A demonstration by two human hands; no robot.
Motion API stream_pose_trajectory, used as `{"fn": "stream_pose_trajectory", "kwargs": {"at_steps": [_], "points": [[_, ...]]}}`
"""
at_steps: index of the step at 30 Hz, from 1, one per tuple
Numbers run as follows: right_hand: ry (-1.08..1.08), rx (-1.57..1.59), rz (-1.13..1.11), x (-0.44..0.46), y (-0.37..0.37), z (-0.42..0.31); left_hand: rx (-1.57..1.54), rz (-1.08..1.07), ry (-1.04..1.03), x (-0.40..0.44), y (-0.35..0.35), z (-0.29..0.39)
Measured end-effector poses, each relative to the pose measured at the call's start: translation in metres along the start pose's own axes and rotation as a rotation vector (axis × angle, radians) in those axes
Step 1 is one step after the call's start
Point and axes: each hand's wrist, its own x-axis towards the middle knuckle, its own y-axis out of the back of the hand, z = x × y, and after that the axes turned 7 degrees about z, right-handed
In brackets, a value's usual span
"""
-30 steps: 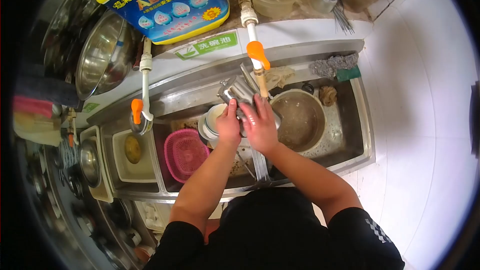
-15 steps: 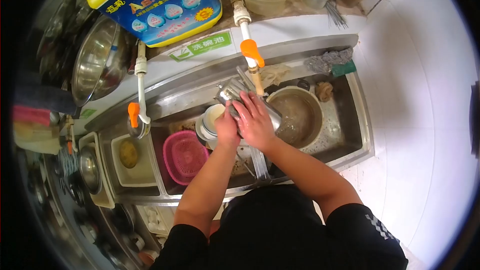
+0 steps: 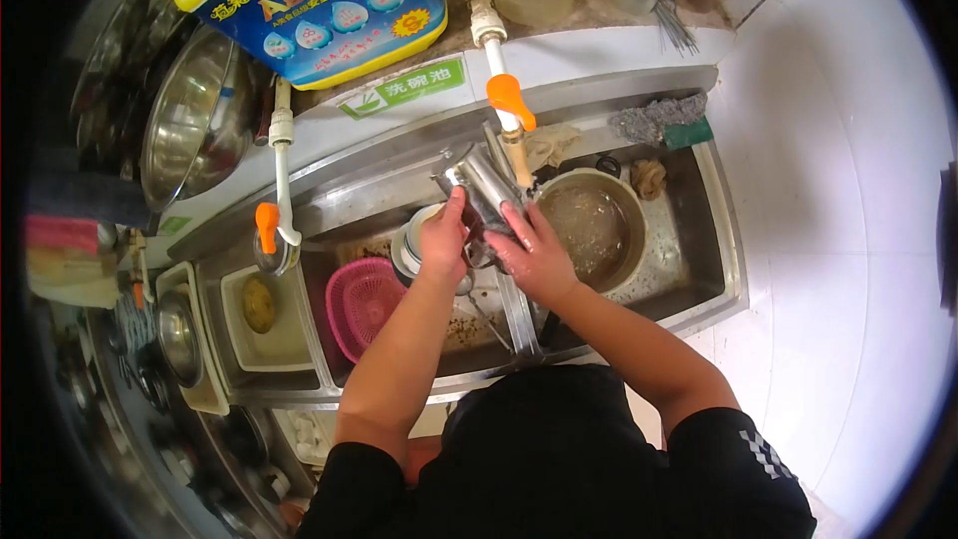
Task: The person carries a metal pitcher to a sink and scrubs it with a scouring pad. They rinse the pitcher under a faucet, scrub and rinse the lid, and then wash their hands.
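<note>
A shiny stainless steel jug (image 3: 487, 187) is held tilted over the divider between two sink basins. My left hand (image 3: 444, 242) grips its left side, with the thumb up against the metal. On the lower right, my right hand (image 3: 539, 255) is wet and holds the jug with its fingers along the wall. Part of the jug's lower end is hidden between the hands. Just behind my left hand are stacked white bowls (image 3: 412, 240). A large round pot of cloudy water (image 3: 639, 240) stands in the right basin beside my right hand.
A pink plastic basket (image 3: 344, 314) sits in the middle basin, and a cream tub (image 3: 284, 354) further left. Two taps with orange handles (image 3: 507, 95) hang over the sink. A big detergent jug (image 3: 329, 15) stands on the ledge behind. Grey scrubbing cloth (image 3: 654, 122) lies at the back right.
The jug has turned more upright in view and shifted slightly. My right hand has slid from its top down to its lower right side; my left hand has moved slightly left and down.
</note>
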Motion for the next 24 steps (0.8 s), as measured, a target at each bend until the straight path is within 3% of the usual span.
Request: {"fn": "stream_pose_trajectory", "kwargs": {"at_steps": [1,3,5,7,8,11,13,16,19,20,21,23,24], "points": [[0.001,0.002,-0.004,0.001,-0.004,0.002,0.034,-0.045,-0.020,0.001,0.001,-0.001],[-0.487,0.173,0.006,0.017,-0.014,0.008,0.019,-0.012,0.039,-0.001,-0.001,-0.012],[-0.444,0.145,0.100,0.036,-0.012,0.009,0.054,-0.108,0.115,0.000,-0.001,-0.024],[-0.215,0.070,-0.138,0.047,0.005,-0.001,-0.058,-0.037,0.125,0.003,-0.006,-0.021],[-0.085,0.041,-0.069,0.029,0.001,0.005,-0.100,-0.018,0.119,0.007,-0.003,-0.013],[-0.029,0.111,-0.180,-0.019,0.015,0.012,-0.194,-0.053,0.101,0.009,0.008,0.007],[-0.077,0.151,-0.220,-0.015,0.011,0.013,-0.042,-0.072,0.043,0.009,0.011,0.006],[-0.595,0.325,0.161,0.032,-0.016,0.012,0.050,-0.113,0.046,-0.006,0.005,-0.013],[-0.477,0.183,0.041,0.045,-0.012,0.005,0.045,-0.157,0.059,-0.017,0.011,-0.020],[-0.577,0.319,-0.097,0.036,0.007,-0.001,-0.056,-0.154,0.042,-0.010,0.020,-0.018],[-0.577,0.317,-0.096,0.020,0.010,0.001,-0.161,-0.141,0.029,-0.004,0.030,-0.015],[-0.837,0.348,-0.103,-0.016,-0.005,0.015,-0.191,-0.179,0.007,0.001,0.045,-0.007],[-0.753,0.334,-0.081,-0.026,-0.012,0.025,-0.156,-0.228,0.011,0.005,0.051,-0.008]]}}
